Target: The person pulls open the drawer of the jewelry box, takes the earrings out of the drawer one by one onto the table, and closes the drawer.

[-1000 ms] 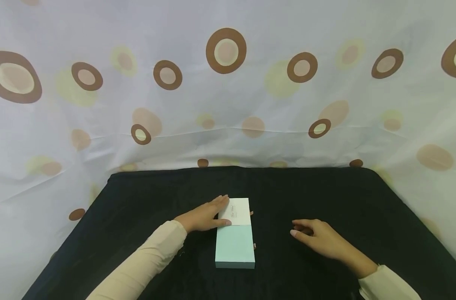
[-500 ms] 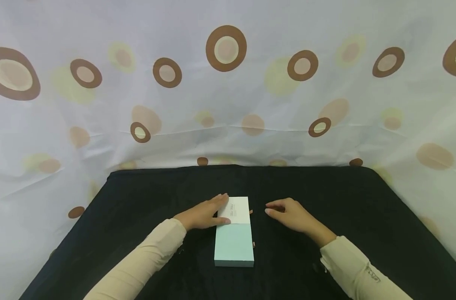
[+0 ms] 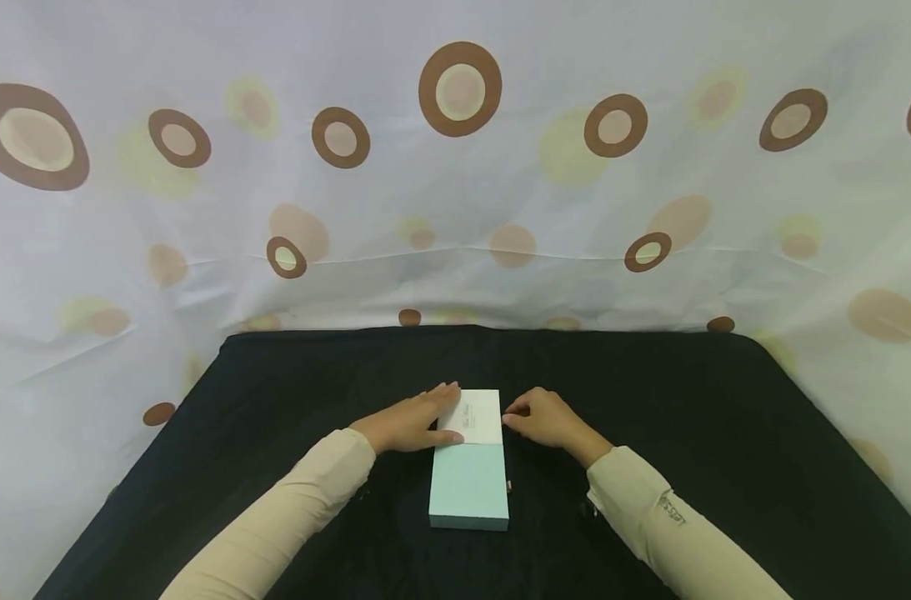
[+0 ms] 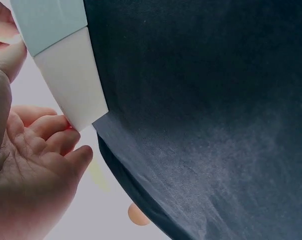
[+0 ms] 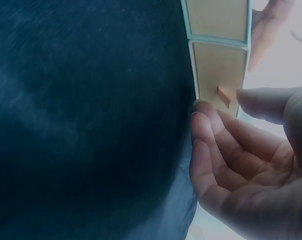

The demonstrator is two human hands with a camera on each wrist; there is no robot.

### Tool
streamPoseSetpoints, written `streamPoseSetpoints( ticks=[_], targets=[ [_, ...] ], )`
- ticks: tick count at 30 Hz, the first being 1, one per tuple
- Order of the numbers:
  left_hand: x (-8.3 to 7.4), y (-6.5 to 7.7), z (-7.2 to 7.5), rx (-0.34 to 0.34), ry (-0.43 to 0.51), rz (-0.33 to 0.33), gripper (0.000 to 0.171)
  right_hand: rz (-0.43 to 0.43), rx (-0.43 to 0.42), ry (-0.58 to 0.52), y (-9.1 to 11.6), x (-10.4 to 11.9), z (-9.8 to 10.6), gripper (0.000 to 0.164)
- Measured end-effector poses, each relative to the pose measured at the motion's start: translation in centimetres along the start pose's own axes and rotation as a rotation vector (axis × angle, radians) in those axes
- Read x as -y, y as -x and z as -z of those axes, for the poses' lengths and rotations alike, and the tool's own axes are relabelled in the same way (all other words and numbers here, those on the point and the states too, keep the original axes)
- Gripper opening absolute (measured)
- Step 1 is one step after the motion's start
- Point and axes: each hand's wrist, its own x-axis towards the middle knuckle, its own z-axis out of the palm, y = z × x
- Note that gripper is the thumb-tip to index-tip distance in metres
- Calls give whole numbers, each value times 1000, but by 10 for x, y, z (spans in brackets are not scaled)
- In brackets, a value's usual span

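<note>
A flat long box with a white section point(image 3: 482, 417) and a mint-green section point(image 3: 468, 483) lies lengthwise on the black cloth. Small print marks the white top. My left hand point(image 3: 413, 422) rests on the left edge of the white section, its fingers and thumb spread. On the box's right side, my right hand point(image 3: 547, 419) reaches to a small orange-brown ribbon tab point(image 5: 224, 97) on the white section's cream side wall. In the right wrist view, thumb and fingertips stand on either side of this tab, with a visible gap. A second ribbon tab point(image 3: 508, 487) sticks out beside the mint section.
Black cloth point(image 3: 312, 367) covers the table around the box. Behind it hangs a white curtain point(image 3: 395, 192) printed with brown and yellow circles.
My right hand has moved left and away from me, from over the cloth to the white section's right side. My left hand and the box have stayed in place.
</note>
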Motion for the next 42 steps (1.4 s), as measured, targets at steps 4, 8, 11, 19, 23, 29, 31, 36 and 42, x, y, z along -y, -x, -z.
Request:
streamPoseSetpoints(
  ticks=[4,8,11,19,23,29,31,36,42],
  targets=[
    [1,0,-1,19,-22,-7,81,8,3,63,-2,2,-6,15],
    [1,0,-1,22,-43,-25,81,7,-3,93,-3,3,-10,17],
    [2,0,-1,22,-58,-31,81,-2,-5,97,-4,3,-11,17],
    [0,0,1,32,-77,-34,80,2,-17,115,-5,4,-13,22],
    [0,0,1,31,-94,-42,79,5,-15,109,-5,5,-11,24],
    [0,2,2,26,-112,-35,80,10,-17,112,-7,8,-8,21],
    [0,3,3,21,-111,-22,79,27,-19,122,-8,8,-8,21],
    [-1,5,3,18,-90,-26,78,36,-16,141,-9,8,-10,22],
    [-4,4,2,29,-72,-36,78,62,-22,161,-5,6,-11,26]
  ],
)
